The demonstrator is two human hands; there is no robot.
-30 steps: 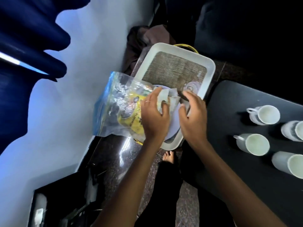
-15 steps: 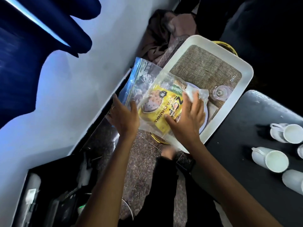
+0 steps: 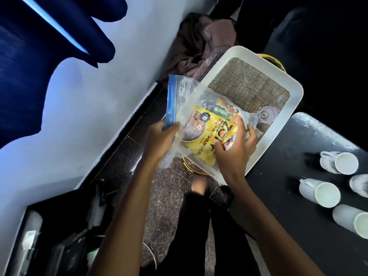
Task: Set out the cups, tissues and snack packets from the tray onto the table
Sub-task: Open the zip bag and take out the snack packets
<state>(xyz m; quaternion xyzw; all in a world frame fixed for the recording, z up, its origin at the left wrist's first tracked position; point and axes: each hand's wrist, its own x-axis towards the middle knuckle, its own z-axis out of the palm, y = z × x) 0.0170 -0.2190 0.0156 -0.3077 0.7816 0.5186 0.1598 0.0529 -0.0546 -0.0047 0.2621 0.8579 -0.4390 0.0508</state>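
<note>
Over the tray [image 3: 294, 100], both hands grip the bag [image 3: 191, 108] — left [image 3: 159, 140] its blue edge, right [image 3: 235, 148] the snack packets [image 3: 207, 132] inside.

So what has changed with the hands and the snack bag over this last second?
The left hand slid off the middle of the clear bag to its blue zip edge, which it now grips. The right hand left the tray rim and closed on the bag's other side, over the yellow packet inside. The white tray, its glass and the cups on the table stayed put.

Home room: curtain [image 3: 39, 56], heaped clothes [image 3: 199, 42], speckled floor [image 3: 165, 186].
</note>
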